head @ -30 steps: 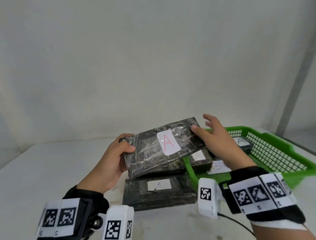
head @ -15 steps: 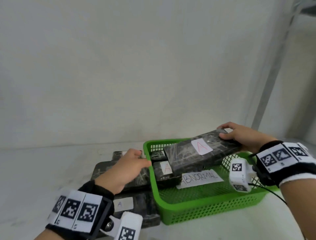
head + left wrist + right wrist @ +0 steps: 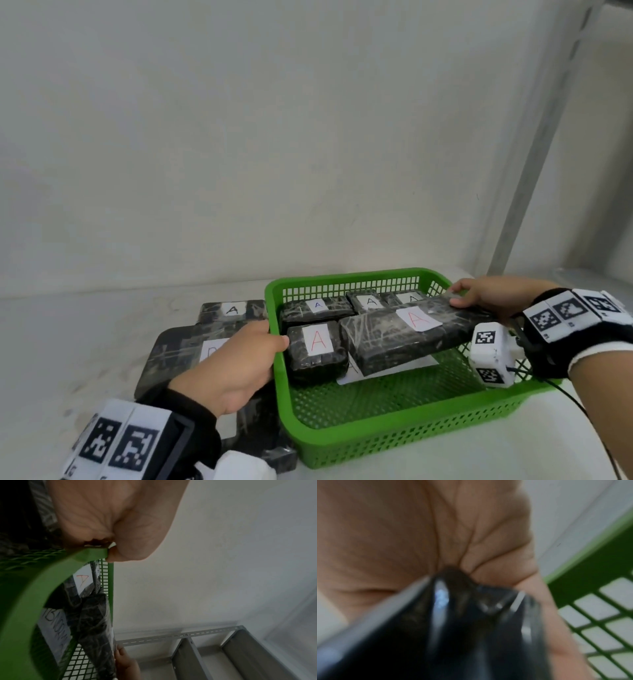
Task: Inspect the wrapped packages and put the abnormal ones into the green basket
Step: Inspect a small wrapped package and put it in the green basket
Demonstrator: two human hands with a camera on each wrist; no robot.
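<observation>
A long black wrapped package [image 3: 387, 335] with a red "A" label lies tilted in the green basket [image 3: 394, 442]. My right hand [image 3: 486, 294] grips its right end over the basket's right rim; the right wrist view shows the package [image 3: 453, 628] pinched in that hand [image 3: 436, 534], blurred. My left hand [image 3: 236, 359] holds the basket's left rim, where thumb and fingers pinch the green rim [image 3: 92, 554]. Several smaller wrapped packages labelled "A" lie in the basket, one with a red "A" [image 3: 317, 353] at the left.
More black wrapped packages [image 3: 178, 346] are stacked on the white table left of the basket, one labelled "A" [image 3: 233, 310] at the back. A paper label [image 3: 359, 371] lies on the basket floor. A grey metal upright [image 3: 534, 147] stands at the right.
My right hand has lowered the long package deeper into the basket. My left hand has moved from the stacked packages onto the basket's left rim.
</observation>
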